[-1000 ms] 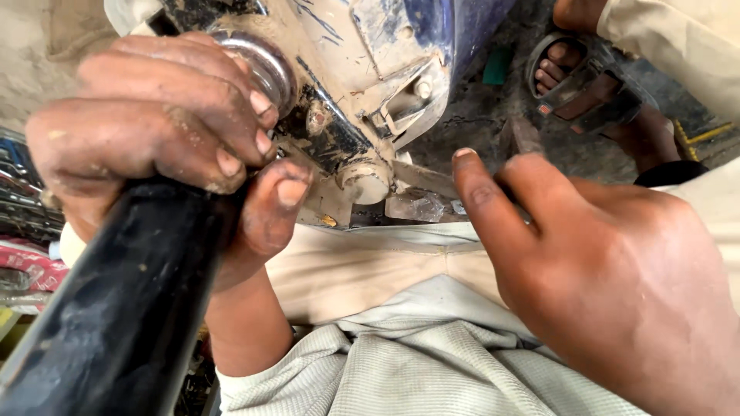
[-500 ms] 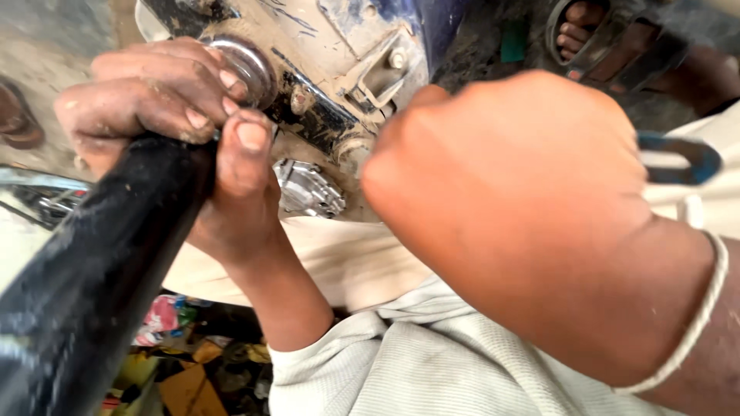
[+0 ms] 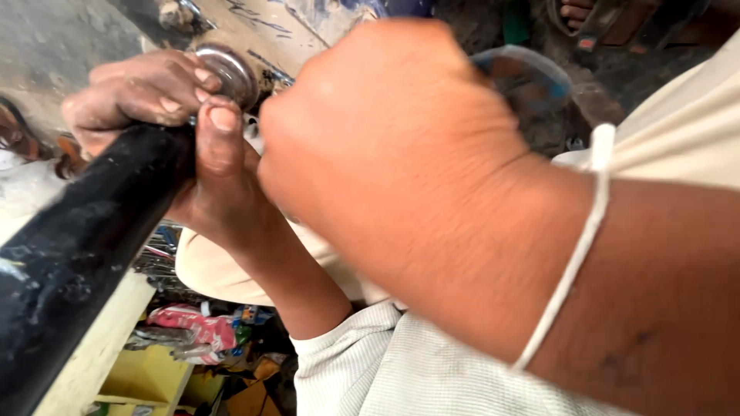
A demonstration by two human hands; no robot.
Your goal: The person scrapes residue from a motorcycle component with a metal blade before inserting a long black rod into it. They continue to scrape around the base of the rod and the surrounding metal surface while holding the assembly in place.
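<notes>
Cluttered workshop floor [image 3: 193, 339] is glimpsed at seven o'clock. At ten o'clock a black tube [image 3: 92, 231] is clamped steady against the round metal cap [image 3: 227, 73] by the left hand [image 3: 166, 115], fingers wrapped tight. The right hand [image 3: 385, 131] is held at centre, its fingers hidden, grip impossible to tell.

right hand [image 3: 393, 131] apparently blocks reach to metal part [image 3: 227, 69].

Red and white crumpled packaging [image 3: 202, 327] lay low at left beside yellow cardboard [image 3: 146, 377]. A sandalled foot [image 3: 590, 17] showed at the top edge, over dark dirty ground [image 3: 640, 69].
</notes>
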